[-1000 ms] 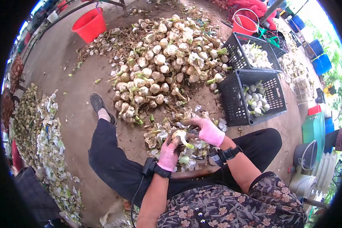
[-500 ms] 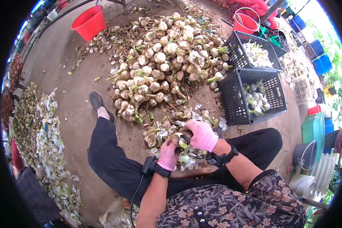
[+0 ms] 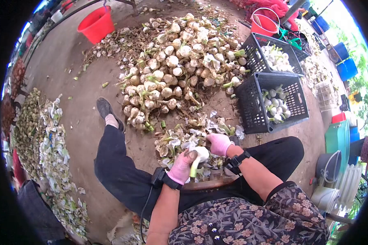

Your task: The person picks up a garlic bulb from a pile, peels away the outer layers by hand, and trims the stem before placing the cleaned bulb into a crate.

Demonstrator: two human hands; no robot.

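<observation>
My left hand (image 3: 180, 168), in a pink glove dirty at the fingertips, is closed round a garlic bulb (image 3: 201, 153). The bulb shows white and smooth, and its pale green stem (image 3: 194, 169) points down toward my lap. Just right of the bulb is my right hand (image 3: 219, 144), also gloved in pink, with curled fingers; what they hold, if anything, is hidden. Loose garlic skins (image 3: 167, 145) lie heaped beneath both hands. Beyond them rises a big pile of unpeeled garlic bulbs (image 3: 173, 65).
To the right, a black crate (image 3: 253, 110) holds white bulbs, and a second black crate (image 3: 249, 51) behind it holds more. A red basin (image 3: 96, 25) and a red bucket (image 3: 263, 26) stand farther back. Strips of skins (image 3: 55, 151) cover the floor at left.
My right hand has moved right, off the bulb. The bulb in my left hand now shows white and bare, its stem swung downward; before, both hands were together on it.
</observation>
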